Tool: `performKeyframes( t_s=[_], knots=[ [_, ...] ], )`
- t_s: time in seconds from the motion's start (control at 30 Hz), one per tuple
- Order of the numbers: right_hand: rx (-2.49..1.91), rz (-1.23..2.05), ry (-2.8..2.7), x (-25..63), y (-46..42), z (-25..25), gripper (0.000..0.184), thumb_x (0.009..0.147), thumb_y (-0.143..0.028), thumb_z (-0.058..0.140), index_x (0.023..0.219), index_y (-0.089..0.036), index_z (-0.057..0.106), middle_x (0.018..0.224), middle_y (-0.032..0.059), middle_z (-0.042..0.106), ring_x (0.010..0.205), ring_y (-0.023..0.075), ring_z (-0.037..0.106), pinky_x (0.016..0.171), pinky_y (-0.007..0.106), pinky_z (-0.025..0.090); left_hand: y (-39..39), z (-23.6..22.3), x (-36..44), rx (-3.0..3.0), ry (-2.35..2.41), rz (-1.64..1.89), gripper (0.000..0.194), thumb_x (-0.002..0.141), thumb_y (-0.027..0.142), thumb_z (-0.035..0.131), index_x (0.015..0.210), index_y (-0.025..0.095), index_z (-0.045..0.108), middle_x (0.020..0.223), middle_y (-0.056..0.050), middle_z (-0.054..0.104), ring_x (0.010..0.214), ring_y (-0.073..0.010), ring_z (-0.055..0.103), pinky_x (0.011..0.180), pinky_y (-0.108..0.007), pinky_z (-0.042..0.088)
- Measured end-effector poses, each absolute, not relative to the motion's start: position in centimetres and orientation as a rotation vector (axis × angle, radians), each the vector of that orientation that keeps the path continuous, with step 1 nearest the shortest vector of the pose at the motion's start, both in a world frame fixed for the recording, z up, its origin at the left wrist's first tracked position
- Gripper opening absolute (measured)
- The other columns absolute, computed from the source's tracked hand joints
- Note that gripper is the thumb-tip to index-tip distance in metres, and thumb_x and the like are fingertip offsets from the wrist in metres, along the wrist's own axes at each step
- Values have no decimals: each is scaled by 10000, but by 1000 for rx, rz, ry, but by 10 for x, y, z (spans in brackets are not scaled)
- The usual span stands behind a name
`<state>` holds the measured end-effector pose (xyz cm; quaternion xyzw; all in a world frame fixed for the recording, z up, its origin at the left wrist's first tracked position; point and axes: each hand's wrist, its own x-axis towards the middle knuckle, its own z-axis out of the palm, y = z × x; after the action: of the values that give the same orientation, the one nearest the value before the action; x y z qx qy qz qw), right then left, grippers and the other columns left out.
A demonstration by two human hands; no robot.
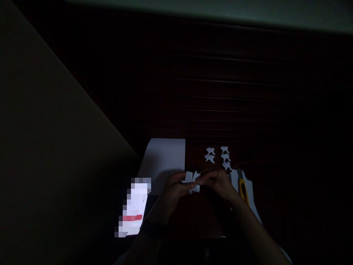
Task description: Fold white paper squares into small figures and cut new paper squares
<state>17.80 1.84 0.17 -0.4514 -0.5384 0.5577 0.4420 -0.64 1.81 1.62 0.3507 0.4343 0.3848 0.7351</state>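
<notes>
Deep gloom nearly swallows the dark reddish-brown counter point(198, 221). Brightest is a glowing white rectangular screen point(138, 206), partly pixelated; soft shadow dims the white paper sheet point(168, 156).

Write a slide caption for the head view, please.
Dim light: left hand and right hand hold folded paper near five paper figures and a yellow cutter.

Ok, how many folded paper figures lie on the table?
5: two left figures, one behind the other, and three right figures in a column. Darkness may hide others.
</notes>
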Motion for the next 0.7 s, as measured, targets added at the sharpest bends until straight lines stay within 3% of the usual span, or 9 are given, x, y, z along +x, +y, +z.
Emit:
performKeyframes(
  t_s=[0.23, 0.7],
  knots=[
    [-1134, 1439, -1406, 183, 18, 4, 75, 700, -267, 733, 751, -214, 752, 820, 39, 740, 787, 202, 685, 743, 316, 538, 17, 27, -8, 736, 872, 777, 288, 659, 170, 712, 942, 121, 690, 903, -111, 706, 795, -225, 664, 711, -311, 507],
    [-1137, 1348, -1451, 180, 14, 11, 98, 745, -287, 698, 787, -214, 749, 811, 36, 737, 753, 192, 671, 700, 298, 515, 18, 25, -6, 752, 982, 809, 253, 646, 175, 729, 892, 132, 695, 843, -81, 704, 744, -199, 656, 668, -292, 509]
  ],
)
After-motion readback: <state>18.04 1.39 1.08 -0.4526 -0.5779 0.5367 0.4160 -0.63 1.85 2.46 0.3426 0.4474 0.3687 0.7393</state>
